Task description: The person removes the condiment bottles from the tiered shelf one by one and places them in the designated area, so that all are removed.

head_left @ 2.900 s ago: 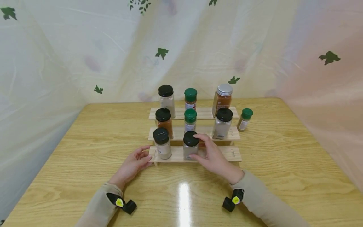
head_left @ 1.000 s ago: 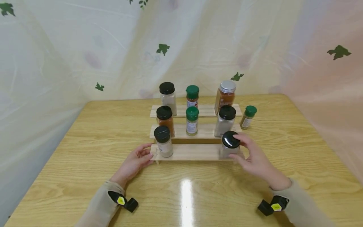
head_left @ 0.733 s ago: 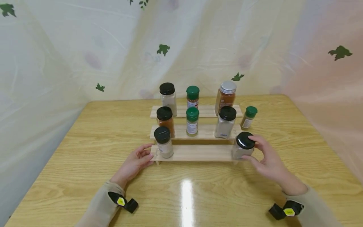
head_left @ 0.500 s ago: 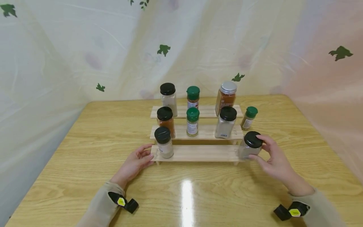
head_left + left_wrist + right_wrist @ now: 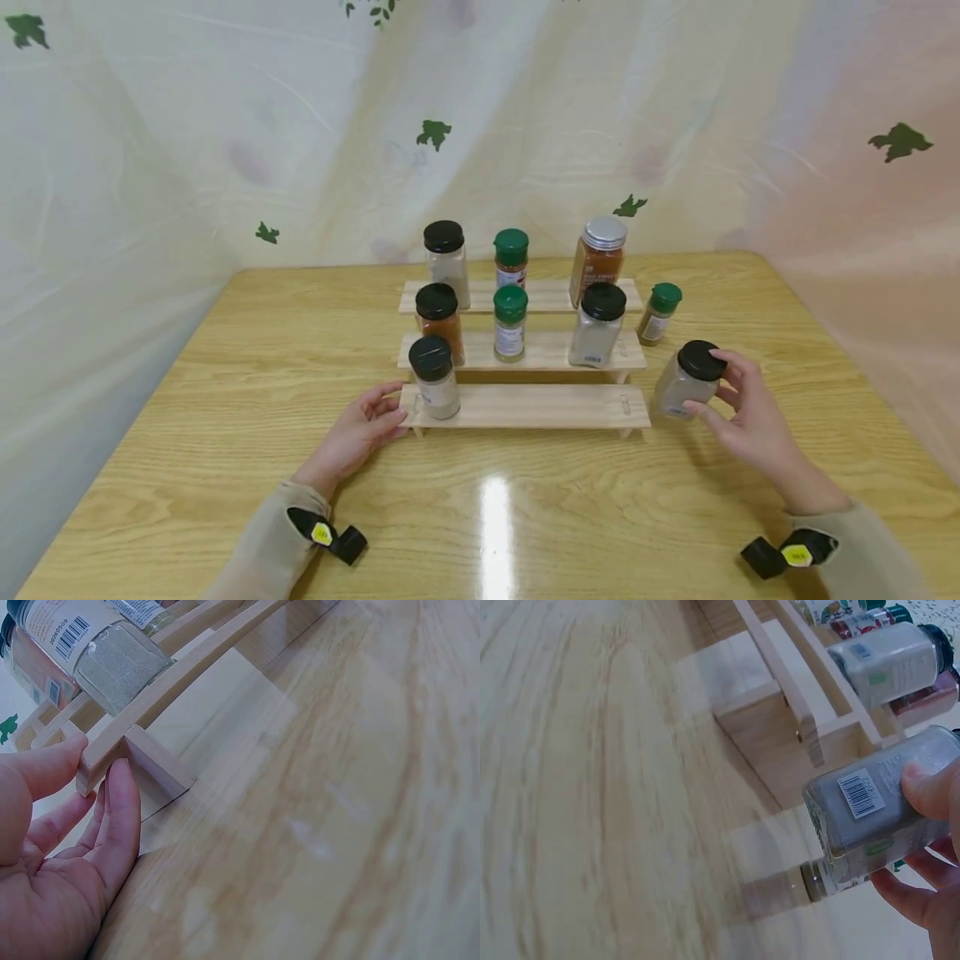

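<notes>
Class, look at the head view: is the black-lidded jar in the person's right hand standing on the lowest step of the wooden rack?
No: the right hand holds the black-lidded jar beyond the right end of the wooden rack, off its lowest step.

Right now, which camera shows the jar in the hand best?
The head view: the whole jar, black lid included, shows in the right hand beside the wooden rack. The right wrist view shows its side and barcode close up. The left wrist view misses it.

Leaf-print curtain (image 5: 225, 125) behind wooden table (image 5: 225, 400)
</notes>
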The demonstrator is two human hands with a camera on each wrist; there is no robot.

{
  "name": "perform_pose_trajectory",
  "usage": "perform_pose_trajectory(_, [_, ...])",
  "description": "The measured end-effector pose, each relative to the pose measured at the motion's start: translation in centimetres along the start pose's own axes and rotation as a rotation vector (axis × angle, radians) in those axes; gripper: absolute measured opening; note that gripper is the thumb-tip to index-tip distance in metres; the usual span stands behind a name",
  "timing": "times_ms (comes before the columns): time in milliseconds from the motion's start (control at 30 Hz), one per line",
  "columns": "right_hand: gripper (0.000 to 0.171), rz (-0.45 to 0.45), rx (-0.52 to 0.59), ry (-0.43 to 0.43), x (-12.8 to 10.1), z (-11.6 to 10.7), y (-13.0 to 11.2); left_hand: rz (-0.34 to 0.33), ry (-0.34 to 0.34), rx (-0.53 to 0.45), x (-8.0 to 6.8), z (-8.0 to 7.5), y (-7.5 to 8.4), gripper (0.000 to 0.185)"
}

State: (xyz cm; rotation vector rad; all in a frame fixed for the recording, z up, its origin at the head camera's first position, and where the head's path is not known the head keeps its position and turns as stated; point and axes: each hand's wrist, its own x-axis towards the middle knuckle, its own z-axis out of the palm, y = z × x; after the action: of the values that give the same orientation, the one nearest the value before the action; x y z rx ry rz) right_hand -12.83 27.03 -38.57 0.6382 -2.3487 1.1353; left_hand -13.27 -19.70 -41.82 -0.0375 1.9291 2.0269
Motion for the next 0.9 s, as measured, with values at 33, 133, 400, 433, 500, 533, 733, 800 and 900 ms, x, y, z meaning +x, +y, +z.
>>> perform_pose_trajectory(33, [0.088,0.0,0.013,-0.002,0.0,0.0,0.1,0.003,-0.002,0.001,0.0,0.0,0.0,0.053])
perform_pose_trajectory(133, [0.084,0.003,0.04,-0.014,-0.2,0.1,0.8,0.002,0.001,0.006,-0.1,0.0,-0.1,0.053])
perform_pose_trajectory(400, [0.076,0.189,-0.024,-0.047,-0.2,-0.3,3.1,0.021,-0.023,-0.022,0.2,-0.2,-0.2,0.055])
perform_pose_trajectory(433, [0.076,0.205,-0.016,-0.04,0.0,-0.4,3.4,0.026,-0.025,-0.029,0.3,-0.2,-0.1,0.055])
perform_pose_trajectory(500, [0.075,0.214,0.005,-0.023,0.5,-0.7,3.9,0.029,-0.026,-0.028,0.4,-0.1,0.0,0.054])
perform_pose_trajectory(533, [0.075,0.217,0.01,-0.018,0.6,-0.8,4.3,0.027,-0.024,-0.026,0.4,-0.1,0.0,0.054])
perform_pose_trajectory(733, [0.071,0.264,-0.006,-0.01,1.8,-1.4,5.9,0.021,-0.024,-0.024,0.3,-0.1,-0.1,0.053])
perform_pose_trajectory(800, [0.071,0.287,-0.018,-0.012,2.3,-1.4,6.1,0.022,-0.024,-0.028,0.3,-0.1,-0.2,0.053])
perform_pose_trajectory(900, [0.071,0.314,-0.031,-0.017,2.7,-1.4,6.2,0.024,-0.026,-0.033,0.1,-0.1,-0.2,0.054])
